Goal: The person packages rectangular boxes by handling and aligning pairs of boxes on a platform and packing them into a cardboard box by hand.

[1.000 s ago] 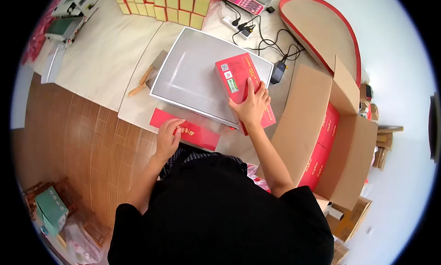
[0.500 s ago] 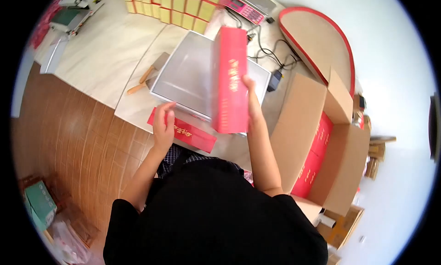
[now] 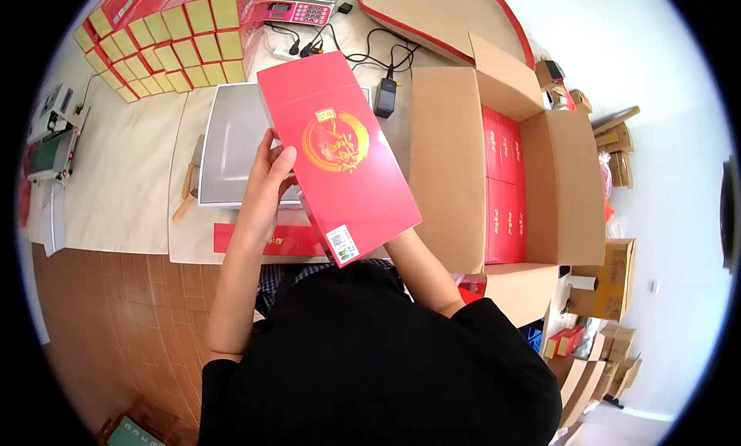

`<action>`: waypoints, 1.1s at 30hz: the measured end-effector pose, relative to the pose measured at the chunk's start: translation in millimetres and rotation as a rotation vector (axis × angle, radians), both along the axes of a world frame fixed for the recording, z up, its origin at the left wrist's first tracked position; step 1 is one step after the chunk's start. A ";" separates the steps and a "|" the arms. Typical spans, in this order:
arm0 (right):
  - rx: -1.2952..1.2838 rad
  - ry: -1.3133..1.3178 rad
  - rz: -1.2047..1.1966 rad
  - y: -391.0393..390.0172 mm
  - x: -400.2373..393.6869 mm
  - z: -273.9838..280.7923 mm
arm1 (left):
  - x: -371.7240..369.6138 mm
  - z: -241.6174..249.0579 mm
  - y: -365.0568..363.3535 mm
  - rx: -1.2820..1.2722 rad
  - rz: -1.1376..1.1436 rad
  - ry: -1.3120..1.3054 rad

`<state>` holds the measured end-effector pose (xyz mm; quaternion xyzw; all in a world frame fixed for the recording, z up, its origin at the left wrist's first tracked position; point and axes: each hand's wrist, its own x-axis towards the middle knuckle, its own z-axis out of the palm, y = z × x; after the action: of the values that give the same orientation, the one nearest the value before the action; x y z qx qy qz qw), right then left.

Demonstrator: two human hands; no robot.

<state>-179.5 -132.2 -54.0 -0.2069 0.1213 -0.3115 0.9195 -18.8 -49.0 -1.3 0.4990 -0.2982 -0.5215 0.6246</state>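
Note:
A red gift box [image 3: 328, 137] with a gold round emblem and a QR label is held at a tilt in front of me. My left hand [image 3: 268, 176] grips its left edge, thumb at the near side and fingers partly behind it. My right hand is hidden beneath the box; only the right forearm [image 3: 424, 272] shows, reaching under its lower right side. Below the box lies a grey flat-topped metal platform [image 3: 231, 129] with a pale rim. Another red box [image 3: 231, 237] lies at the table's front edge, partly covered by my left forearm.
An open carton [image 3: 448, 160] holding red boxes [image 3: 505, 206] stands at right. Stacked red-and-yellow boxes [image 3: 185, 52], a pink-keyed scale [image 3: 309, 13] and a black power adapter [image 3: 386, 97] with cables are at the back. Wooden-handled tools [image 3: 185, 187] lie left of the platform.
The red box has turned so its broad emblem face shows. My left hand has moved up from near the front red box onto its edge. The view has shifted to the right.

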 end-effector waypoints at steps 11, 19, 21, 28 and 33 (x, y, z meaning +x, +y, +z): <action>-0.346 0.659 -0.039 -23.5 -11.4 37.4 | 9.3 -28.7 8.8 0.089 0.199 0.002; -1.661 1.278 -0.279 9.6 50.7 18.5 | -5.5 -47.4 21.8 -0.054 0.418 -0.096; -1.647 1.200 -0.222 0.1 59.9 9.9 | -3.4 -62.0 22.7 -0.055 0.436 -0.068; -1.855 1.134 -0.008 -16.0 66.5 -13.2 | 30.2 -138.3 58.8 0.192 0.431 -0.161; -1.990 1.133 0.144 -27.0 65.5 -47.0 | 73.7 -145.6 115.9 0.462 0.673 -0.296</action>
<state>-114.0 -159.2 -101.0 -0.9592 0.2057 -0.0780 0.1775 54.9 66.9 -146.9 0.7644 -0.0805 -0.2646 0.5824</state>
